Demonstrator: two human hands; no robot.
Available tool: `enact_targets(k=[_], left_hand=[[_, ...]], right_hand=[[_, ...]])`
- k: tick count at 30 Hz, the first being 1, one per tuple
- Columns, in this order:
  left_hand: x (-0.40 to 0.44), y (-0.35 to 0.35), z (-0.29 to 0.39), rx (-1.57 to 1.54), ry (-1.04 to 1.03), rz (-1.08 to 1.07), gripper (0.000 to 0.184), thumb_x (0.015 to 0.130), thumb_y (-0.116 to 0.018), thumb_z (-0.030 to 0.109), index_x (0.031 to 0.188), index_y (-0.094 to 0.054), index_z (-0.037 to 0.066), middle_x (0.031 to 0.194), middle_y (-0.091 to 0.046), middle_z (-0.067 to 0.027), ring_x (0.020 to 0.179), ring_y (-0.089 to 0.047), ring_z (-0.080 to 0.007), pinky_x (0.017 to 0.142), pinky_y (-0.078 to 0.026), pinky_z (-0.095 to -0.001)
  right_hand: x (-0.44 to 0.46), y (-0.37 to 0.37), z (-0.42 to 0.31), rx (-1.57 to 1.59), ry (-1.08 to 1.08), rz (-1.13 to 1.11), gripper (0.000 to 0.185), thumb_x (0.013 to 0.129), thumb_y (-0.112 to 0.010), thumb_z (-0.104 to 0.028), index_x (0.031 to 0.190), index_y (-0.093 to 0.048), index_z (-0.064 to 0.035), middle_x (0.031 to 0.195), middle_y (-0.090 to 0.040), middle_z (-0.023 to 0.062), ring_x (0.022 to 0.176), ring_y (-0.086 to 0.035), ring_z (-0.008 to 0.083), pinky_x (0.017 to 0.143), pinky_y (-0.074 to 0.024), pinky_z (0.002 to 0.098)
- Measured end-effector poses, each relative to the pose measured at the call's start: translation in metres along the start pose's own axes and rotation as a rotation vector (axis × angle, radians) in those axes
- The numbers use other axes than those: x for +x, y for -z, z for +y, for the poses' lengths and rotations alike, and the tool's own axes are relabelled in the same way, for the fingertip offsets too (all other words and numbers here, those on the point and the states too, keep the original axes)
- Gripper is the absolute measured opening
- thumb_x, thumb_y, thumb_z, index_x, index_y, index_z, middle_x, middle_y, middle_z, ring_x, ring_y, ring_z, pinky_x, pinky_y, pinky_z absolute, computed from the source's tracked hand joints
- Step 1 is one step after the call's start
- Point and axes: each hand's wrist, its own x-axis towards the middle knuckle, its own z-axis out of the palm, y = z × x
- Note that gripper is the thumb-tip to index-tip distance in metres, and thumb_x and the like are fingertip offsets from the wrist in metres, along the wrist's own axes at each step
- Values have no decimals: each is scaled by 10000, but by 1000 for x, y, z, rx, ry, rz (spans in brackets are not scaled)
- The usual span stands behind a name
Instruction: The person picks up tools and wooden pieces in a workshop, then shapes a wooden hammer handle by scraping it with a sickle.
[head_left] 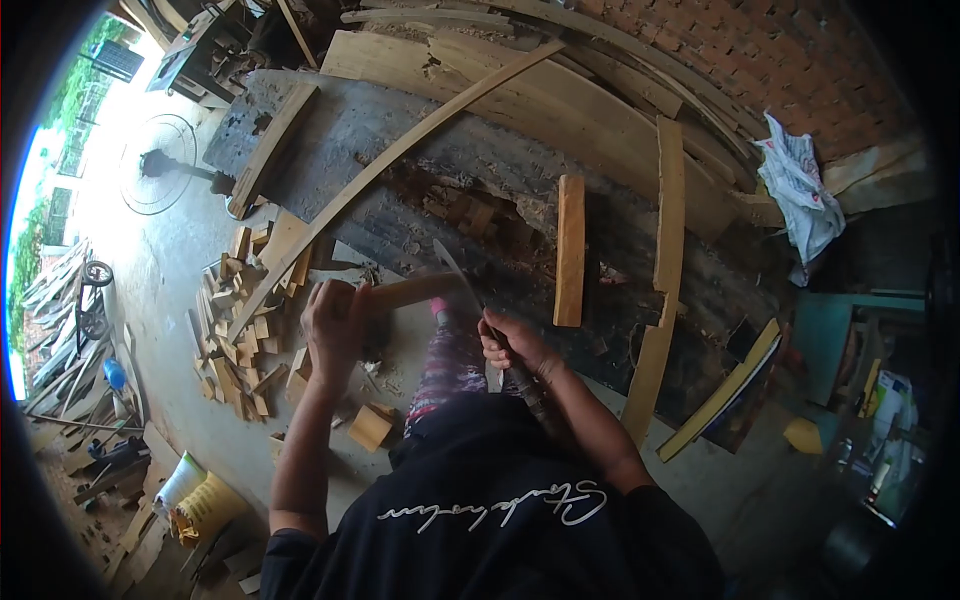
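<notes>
My left hand (333, 315) is closed around one end of a short wooden piece (415, 290), which extends to the right in front of my lap. A long-handled machete (460, 272) is gripped in my right hand (515, 343). Its thin blade slants up and left past the far end of the wood, while the dark handle runs back under my forearm. Whether the blade touches the wood I cannot tell. Beyond my hands lies a dark, worn workbench top (480, 140) with a ragged hollow in it.
Many cut wooden blocks (235, 335) are heaped on the floor at left. A long thin strip (400, 150) crosses the bench diagonally. A thick wooden bar (569, 250) and a notched board (668, 220) lie to the right. Planks lean by the brick wall (760, 50). A fan (165, 165) stands left.
</notes>
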Motion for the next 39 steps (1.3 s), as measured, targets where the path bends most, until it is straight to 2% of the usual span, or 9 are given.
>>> enact_targets(k=[4, 11, 16, 18, 22, 24, 29, 33, 39], left_hand=[[20, 13, 5, 144, -67, -284, 230, 823, -718, 222, 852, -632, 11, 812, -633, -169, 730, -649, -314, 663, -499, -385], [46, 7, 12, -212, 486, -459, 316, 923, -558, 349, 933, -576, 33, 742, -611, -92, 636, -626, -160, 455, -460, -304], [43, -4, -13, -207, 508, -313, 340, 933, -499, 352, 856, -538, 23, 681, -532, -100, 579, -549, -183, 505, -463, -344], [39, -9, -25, -167, 196, -208, 275, 908, -486, 269, 844, -527, 5, 681, -525, -151, 597, -537, -231, 598, -467, -375], [23, -2, -25, -111, 237, -157, 222, 874, -461, 193, 828, -536, -11, 679, -540, -170, 624, -539, -261, 647, -456, -376], [19, 6, -28, -73, 171, -137, 219, 870, -467, 187, 829, -540, -15, 683, -550, -164, 626, -537, -260, 649, -454, -368], [17, 7, -21, -38, 116, -201, 180, 868, -477, 156, 831, -531, -12, 690, -560, -172, 638, -581, -285, 642, -463, -373], [23, 7, -21, -12, -13, -209, 117, 867, -487, 106, 843, -519, -4, 688, -558, -174, 643, -594, -305, 629, -461, -375], [28, 8, -27, -7, 15, -244, 102, 866, -502, 103, 847, -519, 3, 712, -564, -189, 660, -597, -340, 625, -462, -378]], right_hand=[[-3, 6, 4, 119, 15, -122, 347, 981, -527, -436, 971, -554, -90, 668, -466, -15, 490, -443, 48, 409, -385, 185], [-14, -29, -9, 24, 37, -162, 282, 974, -566, -372, 903, -537, -101, 661, -469, -24, 478, -431, 43, 389, -381, 190], [-15, -78, -13, -226, 78, -195, 253, 964, -587, -334, 908, -497, -104, 624, -453, -22, 439, -415, 40, 369, -379, 207], [-15, -99, -13, -283, 78, -228, 246, 971, -576, -319, 932, -488, -93, 604, -442, -27, 424, -403, 40, 367, -375, 209], [9, -72, -6, -287, 73, -206, 238, 984, -553, -319, 933, -489, -96, 600, -428, -33, 426, -387, 40, 361, -347, 199], [26, -49, -14, 17, 11, -178, 237, 987, -547, -323, 938, -490, -99, 601, -408, -39, 426, -377, 39, 362, -346, 200], [1, -121, -16, -455, 64, -119, 262, 980, -552, -333, 894, -476, -97, 602, -405, -34, 430, -391, 43, 350, -344, 221], [23, -88, -19, -162, -5, -197, 273, 973, -568, -341, 911, -471, -93, 601, -438, -16, 409, -402, 46, 341, -346, 222], [14, -116, -15, -547, 97, -130, 265, 983, -548, -341, 920, -478, -94, 589, -431, -22, 400, -413, 50, 340, -349, 209]])
